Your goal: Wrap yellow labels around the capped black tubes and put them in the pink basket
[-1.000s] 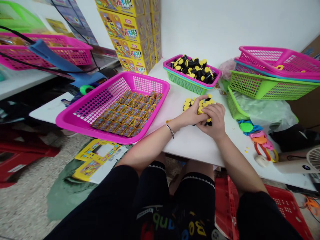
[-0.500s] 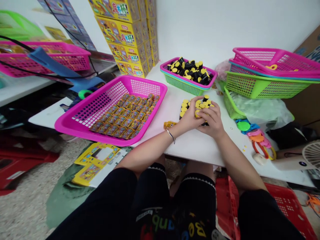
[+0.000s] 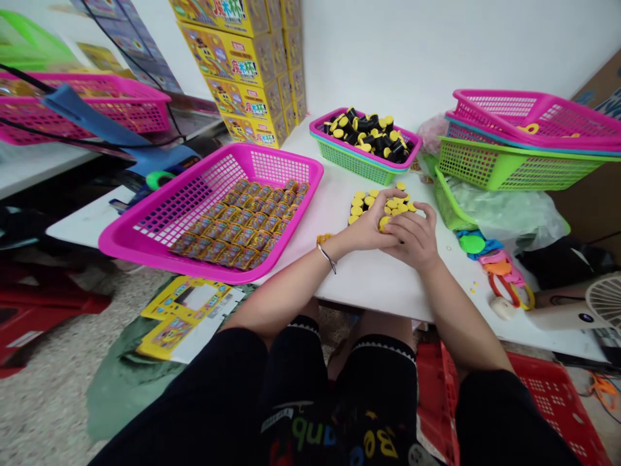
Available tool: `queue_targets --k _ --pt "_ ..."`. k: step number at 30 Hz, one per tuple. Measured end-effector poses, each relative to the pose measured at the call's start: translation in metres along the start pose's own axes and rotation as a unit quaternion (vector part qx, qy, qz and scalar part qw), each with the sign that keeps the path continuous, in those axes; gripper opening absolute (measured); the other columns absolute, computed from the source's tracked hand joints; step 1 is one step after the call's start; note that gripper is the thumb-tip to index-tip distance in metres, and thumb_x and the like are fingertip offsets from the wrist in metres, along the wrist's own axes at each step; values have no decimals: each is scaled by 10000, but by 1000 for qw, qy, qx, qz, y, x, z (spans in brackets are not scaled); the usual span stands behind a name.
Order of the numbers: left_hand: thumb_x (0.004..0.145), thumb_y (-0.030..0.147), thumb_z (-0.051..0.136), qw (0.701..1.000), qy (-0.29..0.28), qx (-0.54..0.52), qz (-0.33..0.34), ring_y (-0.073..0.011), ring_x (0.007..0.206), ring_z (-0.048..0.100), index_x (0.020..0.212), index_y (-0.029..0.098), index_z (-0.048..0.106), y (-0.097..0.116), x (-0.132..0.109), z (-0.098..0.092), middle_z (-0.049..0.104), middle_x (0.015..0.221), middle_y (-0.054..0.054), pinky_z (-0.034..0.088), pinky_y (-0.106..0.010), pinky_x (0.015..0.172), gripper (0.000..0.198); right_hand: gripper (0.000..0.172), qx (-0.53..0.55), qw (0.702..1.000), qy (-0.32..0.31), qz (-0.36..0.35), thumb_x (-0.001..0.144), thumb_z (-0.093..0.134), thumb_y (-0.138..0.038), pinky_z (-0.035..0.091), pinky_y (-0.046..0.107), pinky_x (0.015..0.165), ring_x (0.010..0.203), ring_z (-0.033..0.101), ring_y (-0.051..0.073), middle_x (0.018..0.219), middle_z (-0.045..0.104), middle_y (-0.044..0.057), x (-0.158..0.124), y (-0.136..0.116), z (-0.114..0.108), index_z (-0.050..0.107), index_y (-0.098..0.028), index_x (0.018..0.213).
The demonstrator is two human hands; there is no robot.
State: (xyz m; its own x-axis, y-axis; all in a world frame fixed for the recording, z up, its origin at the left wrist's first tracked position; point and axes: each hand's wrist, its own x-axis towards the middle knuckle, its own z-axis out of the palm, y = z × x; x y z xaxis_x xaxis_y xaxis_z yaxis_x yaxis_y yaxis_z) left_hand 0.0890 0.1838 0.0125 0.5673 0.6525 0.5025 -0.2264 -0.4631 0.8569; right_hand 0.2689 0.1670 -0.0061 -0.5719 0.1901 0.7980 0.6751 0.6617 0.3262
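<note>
My left hand (image 3: 369, 226) and my right hand (image 3: 416, 238) meet over the front of the white table. Between their fingers is a small black cup with a round yellow top (image 3: 384, 224); its lower part is hidden by the fingers. Just beyond the hands, several like yellow-topped black cups (image 3: 358, 202) stand upright in a close group, partly covered by my fingers. A small printed orange-yellow packet (image 3: 324, 239) lies beside my left wrist.
At left, a pink basket (image 3: 145, 255) holds rows of small wrapped packets. Behind, stacked baskets (image 3: 356, 162) carry loose black-and-yellow cups. Yellow printed boxes (image 3: 245, 61) are piled against the wall. More baskets (image 3: 490, 165), coloured bands (image 3: 499, 266) and a fan (image 3: 606, 301) are at right.
Both hands have drawn slightly back toward me from the group of cups, which now shows more. The held cup stays between the fingers. The view has shifted a little.
</note>
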Motion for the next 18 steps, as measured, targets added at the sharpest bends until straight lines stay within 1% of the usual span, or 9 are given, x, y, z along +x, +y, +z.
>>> queue_targets --k 2,4,5,8,10,12,14,16,18 --pt "667 151 685 1000 -24 -3 -14 -42 692 530 1354 288 309 0 0 -3 497 1258 -58 438 -190 577 795 254 19 1000 19 -5 934 648 -445 447 550 1052 960 662 214 1009 718 43 3 -2 0 633 -288 1133" --pt "676 147 689 1000 -28 5 -14 -58 714 553 1376 292 300 -1 0 -5 514 1257 -60 454 -198 591 814 251 32 999 34 -10 932 651 -406 474 520 1019 954 669 206 1010 714 42 5 -2 1 613 -282 1147" --pt "686 151 691 1000 -26 12 -12 -64 714 561 1391 293 290 -3 0 -6 525 1250 -60 460 -206 598 823 243 32 999 28 -8 933 645 -397 485 512 1003 962 672 207 1011 711 44 5 -2 2 610 -280 1143" --pt "744 186 689 999 -13 34 6 -91 754 602 1438 270 241 -9 2 -7 582 1160 -56 488 -232 662 830 221 18 999 -32 22 938 618 -412 474 527 1005 1018 674 225 1031 701 54 3 3 5 622 -282 1117" --pt "757 194 701 997 22 70 36 -123 859 638 1431 233 262 -12 5 -7 613 1098 -52 508 -248 737 805 222 9 997 -60 45 948 602 -409 443 543 1040 1042 666 228 1056 693 61 0 8 8 631 -283 1127" --pt "754 181 716 987 76 130 62 -147 965 651 1360 202 372 -10 7 -6 636 1089 -58 523 -262 807 697 228 0 997 -58 58 954 593 -388 428 542 1058 1062 649 229 1070 681 69 -3 12 10 634 -280 1151" --pt "780 168 714 969 117 207 70 -157 1005 660 1216 179 518 -1 6 -3 670 1082 -62 530 -277 866 477 232 -10 997 -42 68 946 600 -383 440 528 1052 1074 622 235 1060 666 75 -6 16 13 641 -278 1149" --pt "833 169 696 948 135 280 70 -156 982 677 1080 161 608 16 -2 2 706 1042 -61 535 -289 898 263 212 -14 996 -17 85 920 631 -392 444 523 1054 1069 589 241 1035 647 73 -8 18 15 656 -285 1102" --pt "878 184 679 929 141 334 71 -156 953 692 1041 152 648 40 -19 7 729 1007 -65 546 -293 896 169 181 -12 995 10 103 890 667 -378 426 542 1068 1066 558 252 1032 633 73 -10 20 16 670 -304 1054"
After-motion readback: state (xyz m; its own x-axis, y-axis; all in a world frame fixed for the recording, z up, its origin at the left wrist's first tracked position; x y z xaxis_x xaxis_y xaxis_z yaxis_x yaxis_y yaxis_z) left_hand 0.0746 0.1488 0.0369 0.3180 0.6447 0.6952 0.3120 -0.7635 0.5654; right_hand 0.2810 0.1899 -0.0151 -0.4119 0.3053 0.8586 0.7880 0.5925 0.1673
